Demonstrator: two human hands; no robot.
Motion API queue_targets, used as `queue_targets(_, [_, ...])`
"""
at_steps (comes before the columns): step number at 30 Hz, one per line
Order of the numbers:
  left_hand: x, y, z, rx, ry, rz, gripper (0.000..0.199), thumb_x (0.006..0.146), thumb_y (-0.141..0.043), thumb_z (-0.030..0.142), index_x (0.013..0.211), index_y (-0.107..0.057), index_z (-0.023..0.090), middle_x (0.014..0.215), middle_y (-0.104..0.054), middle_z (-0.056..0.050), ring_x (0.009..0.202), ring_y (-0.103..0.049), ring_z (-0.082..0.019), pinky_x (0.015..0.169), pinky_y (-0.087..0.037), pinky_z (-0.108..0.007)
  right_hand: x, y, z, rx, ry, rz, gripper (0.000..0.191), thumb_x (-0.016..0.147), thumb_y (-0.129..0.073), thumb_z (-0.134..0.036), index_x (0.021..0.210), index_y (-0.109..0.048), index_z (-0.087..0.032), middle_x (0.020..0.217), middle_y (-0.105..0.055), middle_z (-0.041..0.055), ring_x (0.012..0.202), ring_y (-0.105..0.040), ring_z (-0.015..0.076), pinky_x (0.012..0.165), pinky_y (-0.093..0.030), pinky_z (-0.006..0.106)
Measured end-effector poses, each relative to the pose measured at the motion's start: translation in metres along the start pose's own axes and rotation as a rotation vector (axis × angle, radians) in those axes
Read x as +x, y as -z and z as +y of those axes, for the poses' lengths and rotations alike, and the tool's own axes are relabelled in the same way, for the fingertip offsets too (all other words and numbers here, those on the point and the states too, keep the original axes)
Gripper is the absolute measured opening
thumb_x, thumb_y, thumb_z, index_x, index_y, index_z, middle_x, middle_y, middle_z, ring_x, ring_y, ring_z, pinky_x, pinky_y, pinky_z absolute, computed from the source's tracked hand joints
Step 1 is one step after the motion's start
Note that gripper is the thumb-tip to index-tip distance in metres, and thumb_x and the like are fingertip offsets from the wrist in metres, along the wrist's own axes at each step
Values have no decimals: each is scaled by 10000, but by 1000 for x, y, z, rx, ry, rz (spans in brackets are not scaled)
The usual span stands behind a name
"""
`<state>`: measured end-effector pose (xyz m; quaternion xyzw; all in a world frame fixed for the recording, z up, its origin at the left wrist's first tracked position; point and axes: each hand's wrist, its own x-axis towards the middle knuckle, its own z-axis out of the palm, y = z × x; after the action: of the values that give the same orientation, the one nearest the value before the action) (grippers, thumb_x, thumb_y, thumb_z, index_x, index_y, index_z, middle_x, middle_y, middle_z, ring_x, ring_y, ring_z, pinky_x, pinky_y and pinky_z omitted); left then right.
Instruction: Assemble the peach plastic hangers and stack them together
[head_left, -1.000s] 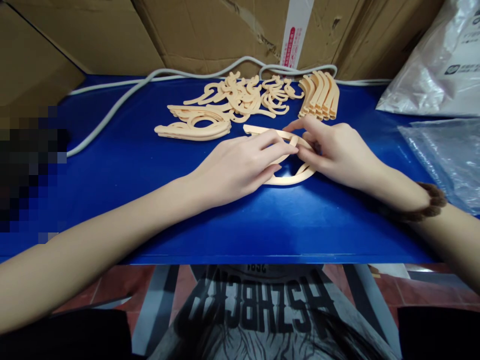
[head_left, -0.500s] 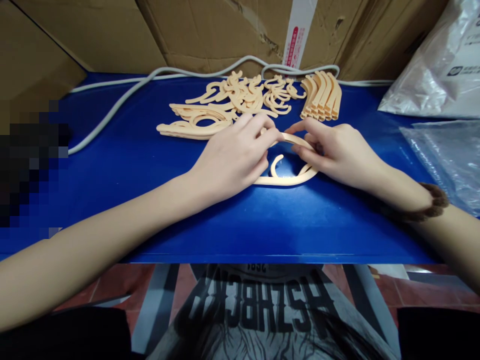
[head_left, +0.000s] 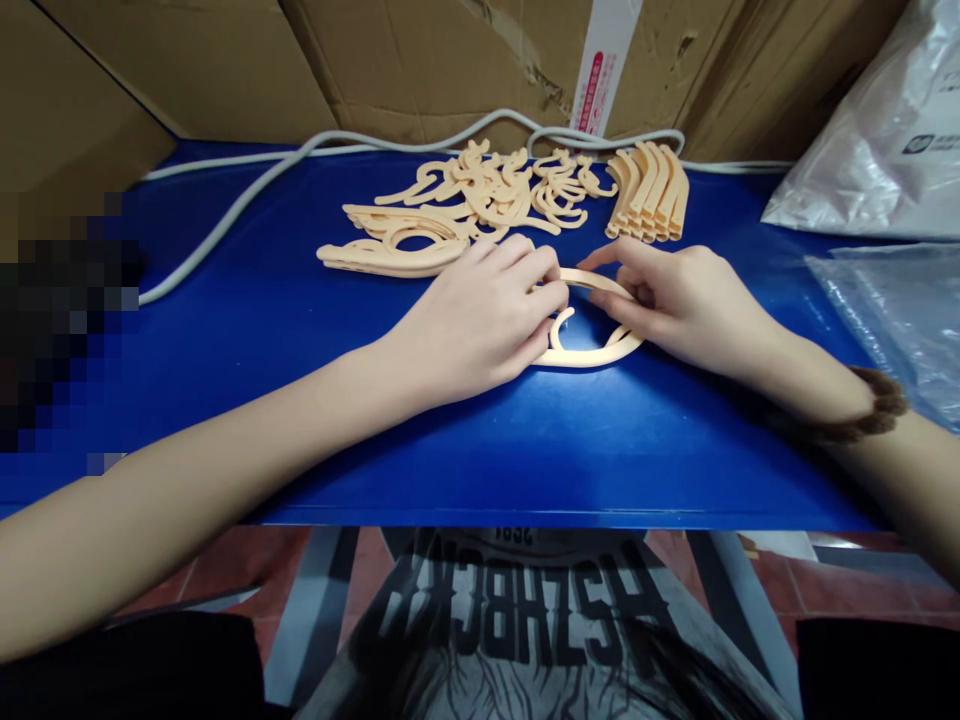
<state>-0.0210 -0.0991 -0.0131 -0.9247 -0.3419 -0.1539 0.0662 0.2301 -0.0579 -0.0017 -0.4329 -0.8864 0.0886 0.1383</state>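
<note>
A cream curved plastic frame with a small inner hook lies on the blue table in front of me. My left hand is closed round its left end and hides that part. The fingers of my right hand pinch its right side, where the upper curved bar meets the lower one. Just behind my left hand rest stacked cream frame pieces. Farther back lies a loose pile of cream hooks and curved pieces. Several curved cream tubes are stacked side by side behind my right hand.
A grey cable runs along the back of the table by cardboard boxes. At the right are a filled plastic bag and a flat clear bag. A dark blurred object is at the left.
My left hand has moved slightly right and closed in on the frame's left part, covering more of it. My right hand keeps its hold almost in place. The view has shifted a little.
</note>
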Motion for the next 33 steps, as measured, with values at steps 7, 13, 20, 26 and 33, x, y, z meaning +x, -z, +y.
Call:
queue_targets(7, [0,-1,-1,-24,-6,7,317,1097,-439,205,1171,-743,148,1271,-712,-187,1180,-680,-384,995,-553,-588,0,0,0,-12,7,1,351,1015,-591,-434,1277,-740,-254,629,-633,-27,559,-547,182,606,-329,307])
queue_targets(13, [-1,-1,-2,4,-46,-15,314,1109,-424,219,1130,-731,154,1174,-739,-161,1153,-679,-363,983,-548,-538,-1,1,1,-38,2,-8,354,1024,-589,-462,1279,-726,-258,674,-672,-16,582,-566,194,612,-333,325])
queue_targets(20, [0,-2,-8,13,-84,-41,333,1142,-402,212,1123,-724,127,1144,-759,-155,1078,-700,-320,907,-543,-441,-1,1,-1,-28,-11,-23,355,1022,-599,-453,1278,-733,-247,663,-661,-11,585,-566,200,617,-335,328])
queue_targets(26, [0,-1,-6,-46,-80,-21,380,1161,-377,273,1064,-723,149,1122,-784,-130,1000,-716,-272,902,-512,-407,-1,2,2,-56,3,6,339,1016,-586,-409,1278,-725,-245,630,-641,-17,545,-539,195,601,-335,335])
queue_targets(33, [-1,3,-1,-83,-113,-33,306,1138,-497,359,1035,-704,159,973,-764,-87,890,-706,-249,825,-471,-372,0,3,8,-53,-43,18,366,1027,-578,-409,1316,-717,-231,690,-689,20,578,-569,219,604,-364,358])
